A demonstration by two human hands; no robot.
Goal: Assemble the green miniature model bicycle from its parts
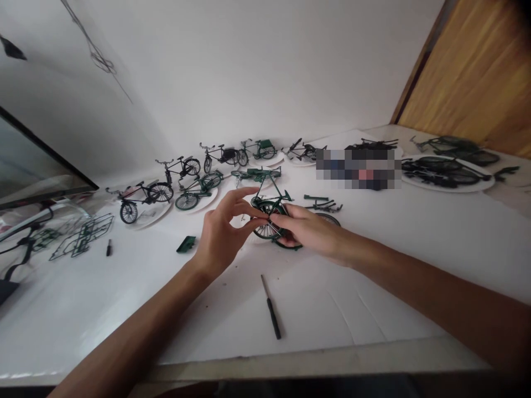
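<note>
Both hands meet at a green model bicycle (pixel 271 207) held just above the table. My right hand (pixel 305 221) grips it around a spoked wheel, with the thumb at the hub. My left hand (pixel 230 226) pinches at the same hub from the other side; whatever lies between its fingertips is too small to make out. Below the hands lies a screwdriver (pixel 271 309) with a dark handle. Left of them sits a small green tray-shaped part (pixel 186 244). Loose green frame parts (pixel 323 203) rest behind my right hand, and a loose wheel (pixel 329 219) shows partly beside it.
Several model bicycles, among them a black one (pixel 141 199) and a green one (pixel 199 189), stand along the wall. At right a white plate (pixel 477 185) bears dark bicycle parts. Green wire racks (pixel 83 237) and a short screwdriver (pixel 108 247) lie left on the white table (pixel 199 326).
</note>
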